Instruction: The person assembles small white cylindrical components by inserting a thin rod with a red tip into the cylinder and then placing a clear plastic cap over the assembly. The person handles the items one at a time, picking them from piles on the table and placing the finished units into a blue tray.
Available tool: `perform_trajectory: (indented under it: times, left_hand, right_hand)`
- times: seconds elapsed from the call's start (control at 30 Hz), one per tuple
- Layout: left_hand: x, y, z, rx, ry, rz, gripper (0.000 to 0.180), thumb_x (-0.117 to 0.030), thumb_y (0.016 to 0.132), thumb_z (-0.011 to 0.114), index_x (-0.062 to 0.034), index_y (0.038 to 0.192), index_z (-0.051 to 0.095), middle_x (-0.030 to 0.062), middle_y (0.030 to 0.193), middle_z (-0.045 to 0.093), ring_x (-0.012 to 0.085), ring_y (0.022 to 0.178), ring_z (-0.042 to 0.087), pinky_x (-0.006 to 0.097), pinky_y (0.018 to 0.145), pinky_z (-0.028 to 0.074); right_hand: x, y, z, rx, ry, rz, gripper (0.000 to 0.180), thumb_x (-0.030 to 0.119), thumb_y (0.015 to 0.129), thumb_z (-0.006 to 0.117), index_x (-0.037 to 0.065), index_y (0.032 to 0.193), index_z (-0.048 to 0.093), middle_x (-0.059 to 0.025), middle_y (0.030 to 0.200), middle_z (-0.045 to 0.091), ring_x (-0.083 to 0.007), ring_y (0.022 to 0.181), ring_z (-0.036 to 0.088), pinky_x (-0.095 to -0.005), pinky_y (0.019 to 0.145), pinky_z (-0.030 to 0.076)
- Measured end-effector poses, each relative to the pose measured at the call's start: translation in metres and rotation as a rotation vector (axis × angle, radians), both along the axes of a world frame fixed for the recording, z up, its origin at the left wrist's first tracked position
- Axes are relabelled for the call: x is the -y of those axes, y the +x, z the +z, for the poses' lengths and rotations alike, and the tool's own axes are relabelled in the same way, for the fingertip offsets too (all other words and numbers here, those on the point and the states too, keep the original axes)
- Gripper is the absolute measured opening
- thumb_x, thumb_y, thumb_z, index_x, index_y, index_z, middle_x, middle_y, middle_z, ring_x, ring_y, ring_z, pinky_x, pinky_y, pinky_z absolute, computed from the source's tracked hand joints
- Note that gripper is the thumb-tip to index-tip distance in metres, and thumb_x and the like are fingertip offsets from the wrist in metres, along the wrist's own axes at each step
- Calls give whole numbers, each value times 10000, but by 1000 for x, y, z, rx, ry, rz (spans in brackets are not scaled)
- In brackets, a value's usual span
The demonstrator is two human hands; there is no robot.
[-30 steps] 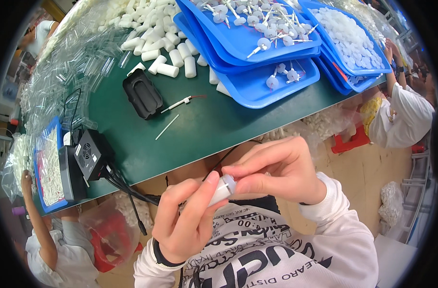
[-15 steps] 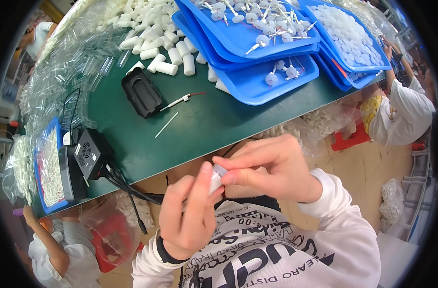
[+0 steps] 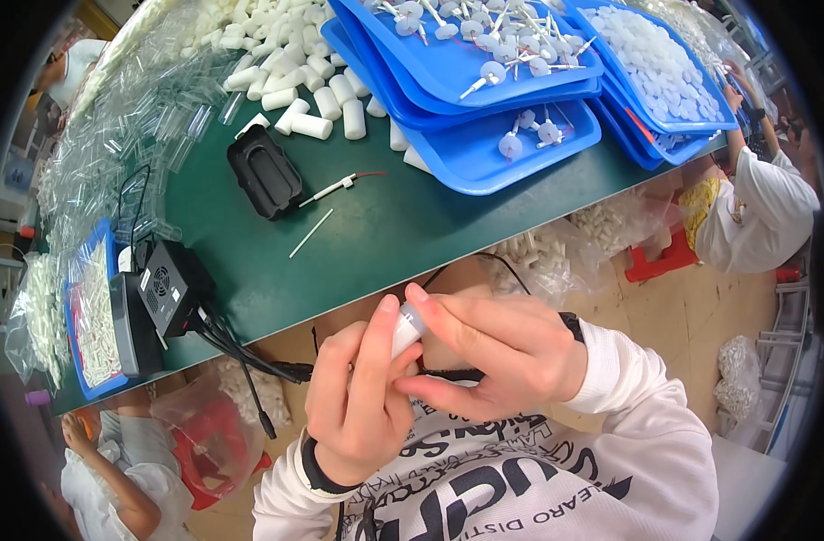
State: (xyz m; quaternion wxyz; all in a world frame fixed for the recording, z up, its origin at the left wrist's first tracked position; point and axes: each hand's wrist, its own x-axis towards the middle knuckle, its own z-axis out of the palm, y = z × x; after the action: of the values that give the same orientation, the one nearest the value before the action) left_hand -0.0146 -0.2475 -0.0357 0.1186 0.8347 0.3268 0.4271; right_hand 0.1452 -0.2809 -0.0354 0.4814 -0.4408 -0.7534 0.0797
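Above my lap, beyond the table's near edge, my left hand (image 3: 362, 397) is closed around a white cylinder (image 3: 405, 337) with a translucent cap-like end (image 3: 413, 317). My right hand (image 3: 506, 347) has its index finger against that capped end. Its thumb is spread lower down, off the cylinder. The cylinder's lower part is hidden by my left fingers. On the green table (image 3: 385, 243) lie a thin white stick (image 3: 312, 233) and a white stem with a red wire (image 3: 343, 185), beside a black oblong holder (image 3: 266, 173).
Stacked blue trays (image 3: 493, 176) hold white discs with stems; another blue tray (image 3: 700, 122) holds translucent discs. White cylinders (image 3: 313, 124) and clear tubes (image 3: 114, 135) are heaped behind. A black device with cables (image 3: 173, 279) stands left. Co-workers (image 3: 754, 207) sit at both sides.
My right thumb has come off the cap and dropped lower, while the index finger stays at the capped end. The co-worker's hand at the lower left has moved away from a purple item.
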Motion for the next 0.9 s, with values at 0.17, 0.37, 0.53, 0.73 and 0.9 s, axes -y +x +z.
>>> perform_trajectory:
  times: [0.17, 0.37, 0.53, 0.73, 0.9]
  left_hand:
    - [-5, -3, 4, 39, -113, -76, 333, 4, 747, 678, 63, 1067, 609, 133, 819, 570, 200, 661, 562, 270, 559, 463]
    - [-3, -15, 22, 273, -678, -274, 296, -33, 839, 590, 66, 1117, 570, 115, 856, 596, 155, 688, 574, 237, 602, 454]
    - [-7, -19, 24, 529, -1340, -532, 290, -151, 956, 417, 64, 1106, 541, 97, 800, 610, 81, 619, 498, 194, 542, 376]
    - [-2, -11, 22, 547, -1384, -462, 261, -137, 955, 419, 59, 1032, 573, 47, 713, 566, 68, 597, 458, 185, 537, 354]
    - [2, -12, 21, 446, -1311, -355, 192, -69, 928, 459, 62, 981, 589, 33, 715, 546, 66, 607, 465, 196, 538, 366]
  right_hand:
    - [3, 3, 1, -42, -72, 39, 576, 142, 667, 769, -99, 1136, 539, -183, 918, 630, -258, 710, 649, -270, 551, 502]
    - [-7, 32, 16, -384, -281, 293, 383, 58, 751, 640, -53, 1115, 594, -161, 930, 646, -217, 735, 635, -286, 657, 503]
    - [-8, 31, 8, -584, -382, 282, 339, 15, 779, 608, -28, 1115, 604, -135, 952, 649, -184, 813, 618, -276, 709, 481]
    - [-16, 21, 12, -759, -685, 341, 204, 33, 753, 683, 44, 956, 701, -69, 822, 645, -114, 728, 598, -231, 623, 450]
    - [-12, 29, 14, -349, -478, 323, 262, 50, 711, 729, 35, 971, 696, -56, 816, 640, -116, 652, 595, -235, 567, 452]
